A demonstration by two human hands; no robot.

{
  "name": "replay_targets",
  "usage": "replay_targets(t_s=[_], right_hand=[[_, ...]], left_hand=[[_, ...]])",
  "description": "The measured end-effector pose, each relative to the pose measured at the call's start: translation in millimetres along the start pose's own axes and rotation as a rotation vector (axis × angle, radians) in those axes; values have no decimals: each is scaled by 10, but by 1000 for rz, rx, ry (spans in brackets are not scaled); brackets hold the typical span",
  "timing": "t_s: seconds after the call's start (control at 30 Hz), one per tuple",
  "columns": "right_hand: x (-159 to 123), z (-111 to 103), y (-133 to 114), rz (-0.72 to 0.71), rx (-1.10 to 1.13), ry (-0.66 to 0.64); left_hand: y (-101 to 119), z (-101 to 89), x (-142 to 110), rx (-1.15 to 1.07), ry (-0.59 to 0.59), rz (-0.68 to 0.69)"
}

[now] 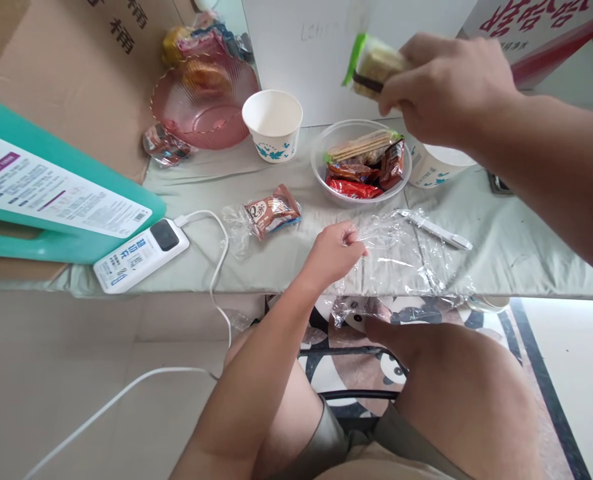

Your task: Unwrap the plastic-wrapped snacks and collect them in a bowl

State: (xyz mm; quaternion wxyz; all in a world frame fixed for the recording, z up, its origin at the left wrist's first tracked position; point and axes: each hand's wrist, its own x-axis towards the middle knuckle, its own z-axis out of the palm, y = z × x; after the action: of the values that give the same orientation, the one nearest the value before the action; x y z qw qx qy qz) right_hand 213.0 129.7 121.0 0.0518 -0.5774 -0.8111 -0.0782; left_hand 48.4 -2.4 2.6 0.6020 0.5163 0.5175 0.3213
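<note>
My right hand (451,87) is raised above the table at the right, its fingers closed round a wrapped snack (376,67) with bright green ends and a dark band. Low at the table's front, my left hand (334,250) pinches the edge of a clear plastic bag (396,250). The bag spreads crumpled to the right and hangs over the edge. Just behind it stands a clear plastic bowl (319,170) holding several wrapped snacks in red, brown and green. Left of my left hand lies a brown snack pack (274,212) in clear plastic.
A white paper cup (272,127) stands beside a pink glass bowl (206,107); another paper cup (434,167) is partly behind my right arm. A white stick-like item (439,230) lies near the bag. At left are a teal jug (66,187) and a power bank (141,257) with a cable.
</note>
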Motion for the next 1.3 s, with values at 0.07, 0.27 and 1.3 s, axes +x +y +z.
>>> replay_targets(t_s=[0.07,0.27,1.3], right_hand=[[-27,99,113,-48,-100,-41],[-6,475,405,-170,-150,-68],[110,-220,-234,-32,-161,-117]], left_hand=[[-20,6,6,-10,-9,18],[-53,27,20,-13,-7,31],[25,52,-13,53,-13,-17]])
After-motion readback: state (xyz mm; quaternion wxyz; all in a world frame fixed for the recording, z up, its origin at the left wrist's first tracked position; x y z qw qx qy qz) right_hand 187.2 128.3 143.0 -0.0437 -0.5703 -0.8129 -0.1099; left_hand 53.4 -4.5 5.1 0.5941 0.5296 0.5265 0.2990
